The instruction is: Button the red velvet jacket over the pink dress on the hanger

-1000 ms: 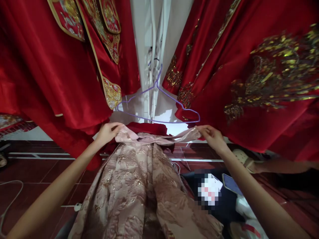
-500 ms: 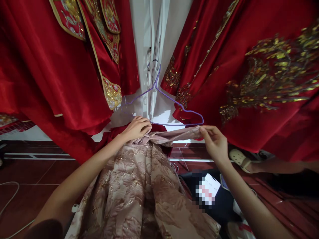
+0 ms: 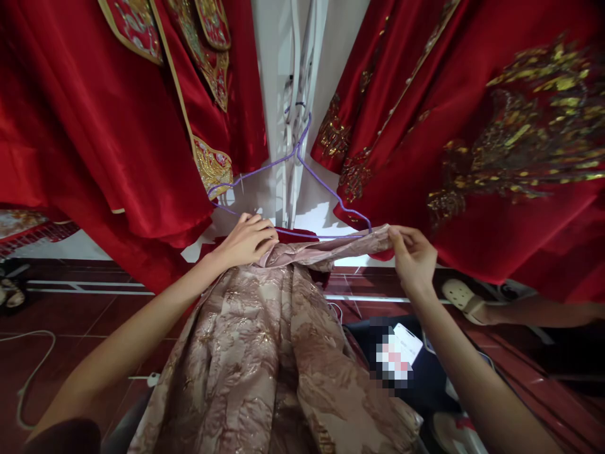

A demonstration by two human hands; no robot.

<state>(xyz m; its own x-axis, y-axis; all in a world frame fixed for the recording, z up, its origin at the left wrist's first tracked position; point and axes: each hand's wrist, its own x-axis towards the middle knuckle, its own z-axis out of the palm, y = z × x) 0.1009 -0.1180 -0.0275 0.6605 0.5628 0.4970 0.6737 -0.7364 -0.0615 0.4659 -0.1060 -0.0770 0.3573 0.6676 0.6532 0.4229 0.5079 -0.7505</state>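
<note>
A pink and gold brocade garment [image 3: 265, 353] hangs down in front of me, its top edge stretched between my hands. My left hand [image 3: 246, 241] grips the bunched top edge near the middle, where a dark red lining shows. My right hand [image 3: 413, 255] pinches the right end of that edge. Just behind the edge hangs a thin purple wire hanger [image 3: 302, 183], hooked on a white rack [image 3: 295, 94]; its bottom bar runs close above the fabric.
Red embroidered robes hang on the left [image 3: 118, 120] and right [image 3: 472, 126]. Another person's foot in a pale sandal [image 3: 460, 296] rests on the red tiled floor [image 3: 75, 309] at right. A white cable [image 3: 28, 372] lies at left. A phone-like item [image 3: 409, 343] sits below my right arm.
My left hand has slid right along the top edge from the left corner to the middle, bunching the fabric. The garment's edge has risen closer to the hanger's bottom bar.
</note>
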